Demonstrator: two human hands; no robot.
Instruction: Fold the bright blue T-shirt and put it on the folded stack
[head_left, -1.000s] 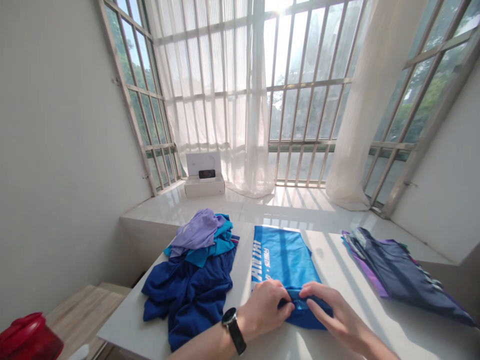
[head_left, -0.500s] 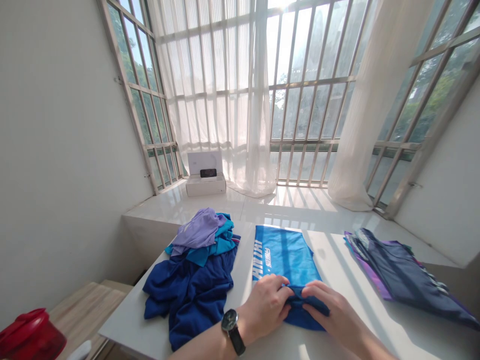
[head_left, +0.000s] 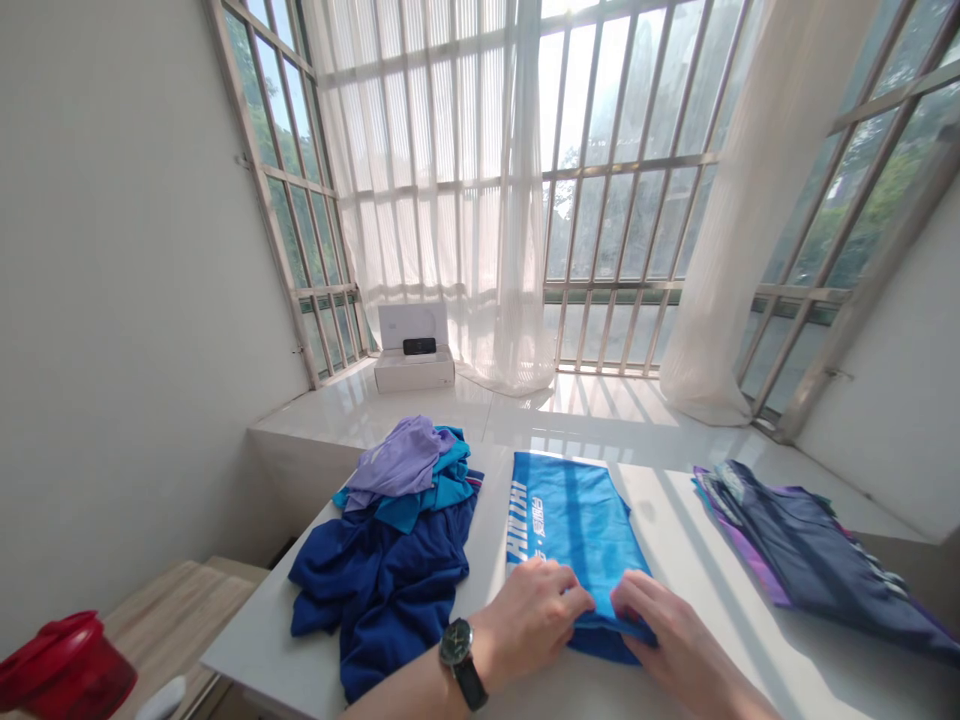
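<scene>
A bright blue T-shirt (head_left: 577,510) with white lettering lies folded into a narrow panel on the white table (head_left: 480,600). My left hand (head_left: 541,610), with a black-strapped watch (head_left: 457,650) on its wrist, has its fingers curled on the near left part of the shirt. At the near right edge, my right hand (head_left: 656,620) pinches the cloth between thumb and fingers. A fold of the shirt runs between both hands, with a darker blue layer showing below it. The left fingertips are partly hidden.
Left of the shirt sits a loose heap of navy shorts (head_left: 390,580), teal cloth and a lilac garment (head_left: 397,460). Several folded clothes (head_left: 810,560) are stacked at the right. An open white box (head_left: 415,373) stands on the window ledge; a red container (head_left: 67,665) is at lower left.
The rolled-up near edge of the shirt now lies flatter between my hands. My right fingers have curled in, and both hands have shifted slightly. The surrounding clothes stay put.
</scene>
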